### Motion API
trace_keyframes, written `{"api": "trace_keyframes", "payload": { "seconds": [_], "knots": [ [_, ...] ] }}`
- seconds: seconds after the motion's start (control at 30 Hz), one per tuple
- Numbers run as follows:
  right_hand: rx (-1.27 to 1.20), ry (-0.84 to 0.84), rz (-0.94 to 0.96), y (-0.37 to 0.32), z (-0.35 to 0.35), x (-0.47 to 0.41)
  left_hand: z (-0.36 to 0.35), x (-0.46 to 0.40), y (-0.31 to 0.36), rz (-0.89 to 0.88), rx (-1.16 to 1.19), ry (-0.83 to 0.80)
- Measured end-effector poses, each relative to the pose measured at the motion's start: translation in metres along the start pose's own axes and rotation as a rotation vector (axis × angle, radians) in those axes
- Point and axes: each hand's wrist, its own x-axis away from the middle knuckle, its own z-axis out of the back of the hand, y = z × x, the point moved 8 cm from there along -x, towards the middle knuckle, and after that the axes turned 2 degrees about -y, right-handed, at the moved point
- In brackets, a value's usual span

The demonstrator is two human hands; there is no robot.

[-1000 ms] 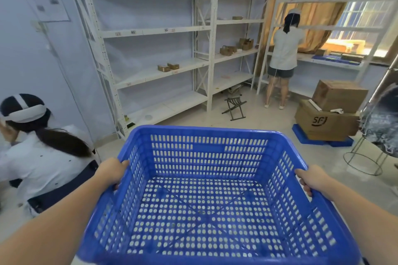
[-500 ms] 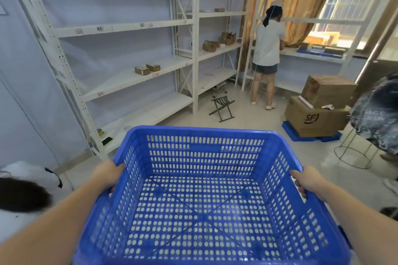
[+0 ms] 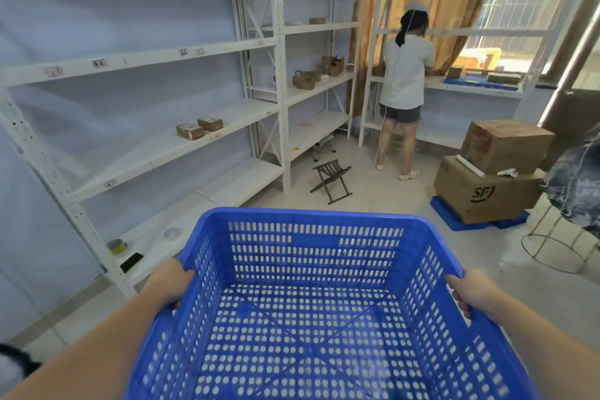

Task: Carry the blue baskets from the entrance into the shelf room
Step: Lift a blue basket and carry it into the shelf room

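White shelving (image 3: 156, 146) lines the left wall as the left hand (image 3: 168, 282) and right hand (image 3: 467, 292) grip opposite rims of an empty blue basket (image 3: 311, 312), held near; far right, stacked cardboard boxes (image 3: 487, 185).

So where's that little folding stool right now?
In the head view, the folding stool stands on the floor just past the blue basket, beside the white shelving and left of the stacked cardboard boxes.
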Motion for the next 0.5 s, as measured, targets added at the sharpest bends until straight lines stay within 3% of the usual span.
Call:
{"api": "trace_keyframes", "payload": {
  "seconds": [0.5],
  "knots": [
    [-0.01, 0.036, -0.051, -0.187, -0.025, -0.216, 0.02, -0.301, 0.087, -0.004, -0.044, -0.033]
  ]
}}
